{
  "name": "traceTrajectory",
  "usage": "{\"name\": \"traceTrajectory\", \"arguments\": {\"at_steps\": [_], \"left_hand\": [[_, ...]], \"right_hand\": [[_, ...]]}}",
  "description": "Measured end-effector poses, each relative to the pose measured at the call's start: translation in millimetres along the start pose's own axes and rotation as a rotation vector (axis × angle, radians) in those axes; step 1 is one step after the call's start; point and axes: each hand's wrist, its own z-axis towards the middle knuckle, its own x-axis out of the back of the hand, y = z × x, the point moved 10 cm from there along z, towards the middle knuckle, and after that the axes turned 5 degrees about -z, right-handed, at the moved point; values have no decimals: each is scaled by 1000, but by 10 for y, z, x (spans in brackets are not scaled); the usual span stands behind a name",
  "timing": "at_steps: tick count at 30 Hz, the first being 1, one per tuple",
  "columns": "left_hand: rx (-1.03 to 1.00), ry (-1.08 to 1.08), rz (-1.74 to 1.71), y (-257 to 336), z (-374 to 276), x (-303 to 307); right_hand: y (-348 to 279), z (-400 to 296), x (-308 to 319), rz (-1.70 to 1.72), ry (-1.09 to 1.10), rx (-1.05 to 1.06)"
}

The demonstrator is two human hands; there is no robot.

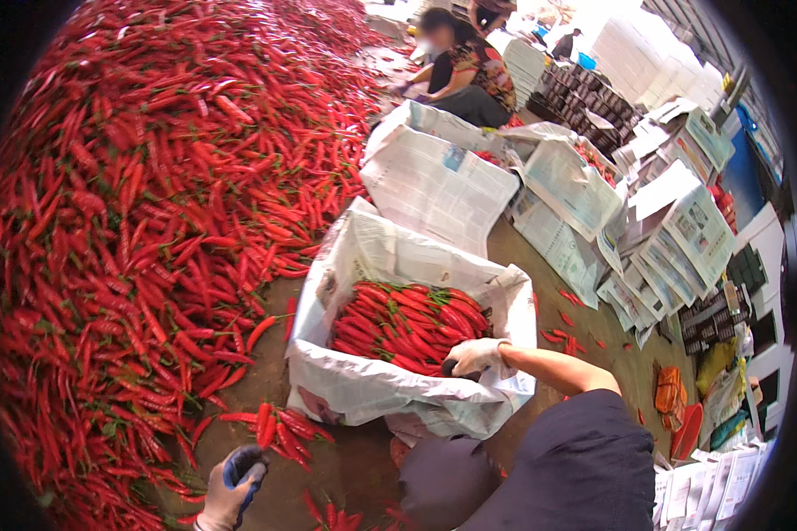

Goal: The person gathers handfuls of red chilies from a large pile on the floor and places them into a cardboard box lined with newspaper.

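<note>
A crate lined with newspaper (412, 398) stands in front of me, partly filled with red chili peppers (405, 325) laid in rows, green stems showing. My right hand (475, 358), in a white glove with dark fingertips, reaches into its near right corner and touches the peppers there; whether the fingers grip any is hidden. At the lower left, my left hand (242, 474), in a white and dark-blue glove, is raised above the floor with its fingers curled. It is close to a small bunch of chili peppers (282, 428) on the floor, and no pepper shows in it.
A large heap of red chili peppers (139, 232) fills the left side. More newspaper-lined containers (438, 176) stand beyond the crate, near a seated person (471, 73). Stacked newspapers (684, 232) lie to the right. Loose peppers (332, 518) and an orange bundle (669, 398) are on the floor.
</note>
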Motion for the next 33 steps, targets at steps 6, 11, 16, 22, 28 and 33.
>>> {"name": "traceTrajectory", "arguments": {"at_steps": [6,11,16,22,28,33], "left_hand": [[-53,255,14,-1269,-709,831],[-53,439,775,-1957,-1173,901],[-41,535,750,-2227,-1400,563],[5,193,773,-2906,-1632,-319],[-250,379,107,-2433,-2063,796],[-254,1528,575,-2010,-2797,2740]], "right_hand": [[-1907,-581,1066,-154,781,470],[-3992,-166,-469,-721,255,997],[-4887,50,-2161,-936,161,1375],[-4459,103,-3397,-1239,-100,1294],[-4894,310,-3000,-919,-435,869],[-6817,983,-2285,-65,48,1061]]}}
